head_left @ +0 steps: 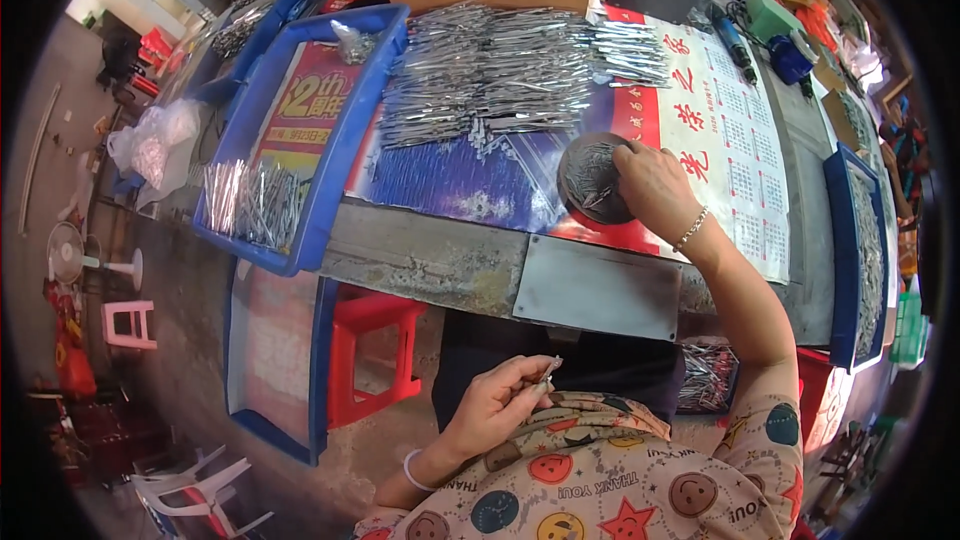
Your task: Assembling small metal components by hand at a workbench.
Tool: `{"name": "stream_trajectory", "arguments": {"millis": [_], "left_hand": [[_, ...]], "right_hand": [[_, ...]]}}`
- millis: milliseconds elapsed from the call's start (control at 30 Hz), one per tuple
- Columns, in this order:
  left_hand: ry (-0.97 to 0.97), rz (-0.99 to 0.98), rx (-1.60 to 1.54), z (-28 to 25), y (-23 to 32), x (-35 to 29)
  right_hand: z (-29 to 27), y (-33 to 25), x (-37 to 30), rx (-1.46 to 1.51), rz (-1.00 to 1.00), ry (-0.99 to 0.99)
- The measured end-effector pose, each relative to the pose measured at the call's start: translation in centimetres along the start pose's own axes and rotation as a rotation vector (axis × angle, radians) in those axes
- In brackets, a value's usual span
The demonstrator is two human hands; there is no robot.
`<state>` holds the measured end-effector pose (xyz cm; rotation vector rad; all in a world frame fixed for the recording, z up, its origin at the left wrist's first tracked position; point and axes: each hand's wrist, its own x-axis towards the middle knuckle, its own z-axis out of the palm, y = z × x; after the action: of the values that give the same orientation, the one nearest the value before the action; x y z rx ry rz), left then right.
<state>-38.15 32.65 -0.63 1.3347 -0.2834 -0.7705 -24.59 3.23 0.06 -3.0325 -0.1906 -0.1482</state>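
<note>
The right hand (650,185) reaches out to a round dark dish (592,178) on the table, near 1 o'clock from the middle of the view. Its fingers curl narrow over the dish's edge, touching the little metal pieces in it, likely to pick some up. The left hand (500,402) waits low down at about 6 o'clock, close to the person's lap. Its fingers are pinched shut on a few small silver pins (547,370), maybe so they stay together and do not drop.

Up at 12 o'clock lies a big pile of shiny metal pins (500,70), spread on a bright calendar sheet (720,150). At 9 o'clock a blue tray (330,170) holds another small bunch, kept apart from the big pile. A red stool (370,355) stands under the table.
</note>
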Motion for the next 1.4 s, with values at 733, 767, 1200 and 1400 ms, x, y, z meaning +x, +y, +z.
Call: {"name": "stream_trajectory", "arguments": {"millis": [733,767,1200,1400], "left_hand": [[0.012,0.112,0.048,1.2,1.6,2.7],[0.024,0.093,0.038,1.3,2.1,2.8],[0.046,0.201,-0.029,1.7,2.1,3.4],[0.036,0.146,0.045,1.5,1.7,3.3]], "right_hand": [[-5.9,-3.7,-7.6,1.069,0.052,-0.117],[-5.9,-4.1,-8.0,1.086,0.008,-0.126],[-2.4,-7.2,-11.2,1.278,-0.038,-0.332],[-2.9,-7.3,-11.9,1.704,0.281,-0.269]]}}
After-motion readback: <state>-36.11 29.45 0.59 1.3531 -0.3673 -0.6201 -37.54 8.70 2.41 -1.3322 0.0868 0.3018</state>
